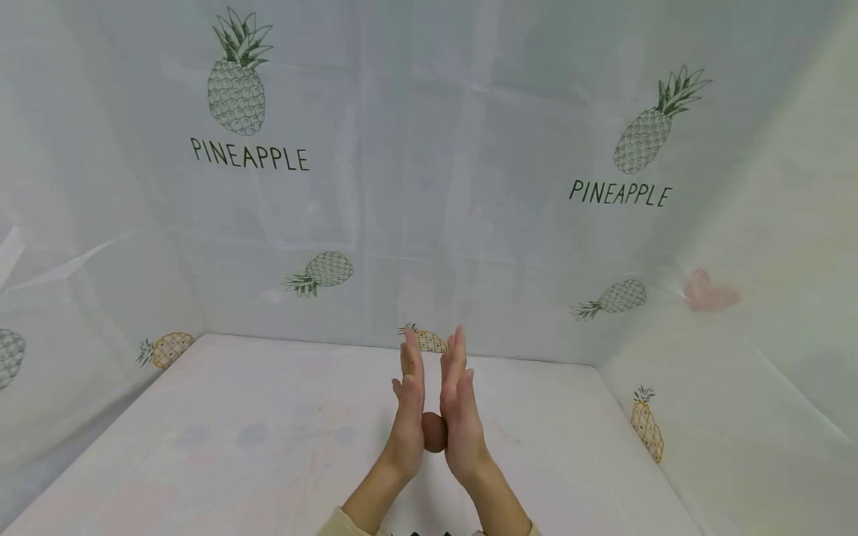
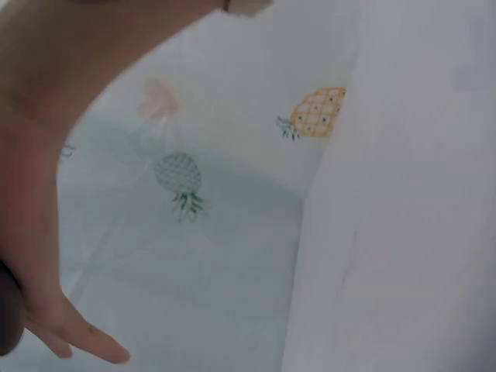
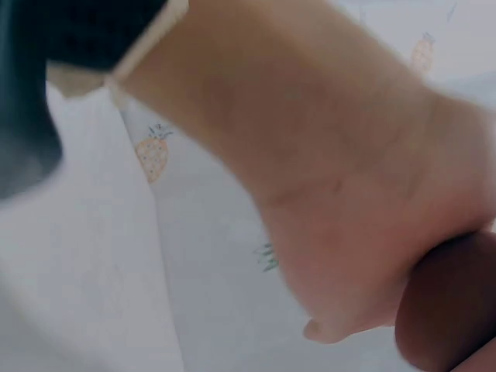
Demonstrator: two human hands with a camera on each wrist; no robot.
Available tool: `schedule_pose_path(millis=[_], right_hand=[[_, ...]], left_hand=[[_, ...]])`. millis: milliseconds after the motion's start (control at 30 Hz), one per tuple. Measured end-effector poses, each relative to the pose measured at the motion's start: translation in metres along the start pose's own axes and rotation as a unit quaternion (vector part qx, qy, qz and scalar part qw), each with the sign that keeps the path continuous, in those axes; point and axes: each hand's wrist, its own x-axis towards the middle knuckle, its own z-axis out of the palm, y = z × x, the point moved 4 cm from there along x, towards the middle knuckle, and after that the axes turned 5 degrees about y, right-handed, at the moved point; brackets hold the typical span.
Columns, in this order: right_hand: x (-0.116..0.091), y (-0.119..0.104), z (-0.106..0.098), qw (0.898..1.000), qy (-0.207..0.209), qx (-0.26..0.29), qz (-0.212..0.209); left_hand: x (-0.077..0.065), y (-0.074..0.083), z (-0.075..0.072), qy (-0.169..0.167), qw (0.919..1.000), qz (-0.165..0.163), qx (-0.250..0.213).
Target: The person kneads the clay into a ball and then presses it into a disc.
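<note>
A smooth brown ball (image 1: 434, 432) sits between the heels of the two palms, pressed from both sides. My left hand (image 1: 407, 417) stands on its left with straight fingers pointing up and away. On the ball's other side is my right hand (image 1: 461, 420), its palm facing the left one and its fingers also extended. Above the ball a narrow gap separates the hands. In the right wrist view the ball (image 3: 446, 302) shows large at the lower right against a palm. Only a dark edge of the ball (image 2: 9, 310) enters the left wrist view.
Below the hands spreads a white table surface (image 1: 268, 394) with faint pink and blue marks. A pale sheet printed with pineapples (image 1: 415, 186) hangs behind it, and similar sheets close off the left and right sides.
</note>
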Motion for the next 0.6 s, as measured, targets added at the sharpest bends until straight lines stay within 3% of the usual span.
schedule_pose_path(millis=[267,467,600], right_hand=[[0.004,0.011,-0.003,0.999,-0.003,0.036,0.023],[0.001,0.018,0.009,0.998,-0.038,0.042,0.036],[-0.002,0.017,0.017,0.998,-0.049,0.03,0.02]], left_hand=[[-0.003,0.015,0.004,-0.007,0.9999,0.014,-0.006],[0.002,0.024,-0.009,0.018,0.9994,0.031,-0.007],[0.007,0.023,-0.021,0.036,0.9985,0.037,-0.016]])
